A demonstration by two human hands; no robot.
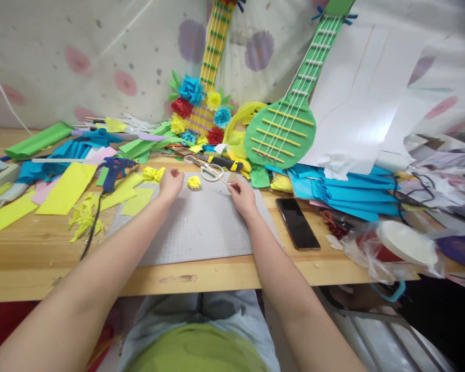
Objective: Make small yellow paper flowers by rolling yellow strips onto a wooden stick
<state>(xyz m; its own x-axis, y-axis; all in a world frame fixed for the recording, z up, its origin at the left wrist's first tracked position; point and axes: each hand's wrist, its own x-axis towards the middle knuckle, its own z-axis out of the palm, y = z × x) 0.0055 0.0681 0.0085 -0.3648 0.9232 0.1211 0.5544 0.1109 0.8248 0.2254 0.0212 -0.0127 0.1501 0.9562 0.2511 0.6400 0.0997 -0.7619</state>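
My left hand [171,184] is closed, its fingers curled together above the grey cutting mat [194,227]; whatever it may grip is hidden. Crumpled yellow paper [153,174] lies just to its left. Between my two hands a small yellow paper flower [194,182] rests on the mat. My right hand [243,197] is closed on a thin stick [225,182], which points up and left toward the white-handled scissors [211,172].
A blue glue gun [111,174] and yellow paper sheets [67,188] lie left. Behind stand a green paper guitar [281,134] and a yellow guitar [213,57] with paper flowers. A phone [297,223], blue paper [341,191] and a bagged cup [405,243] are right.
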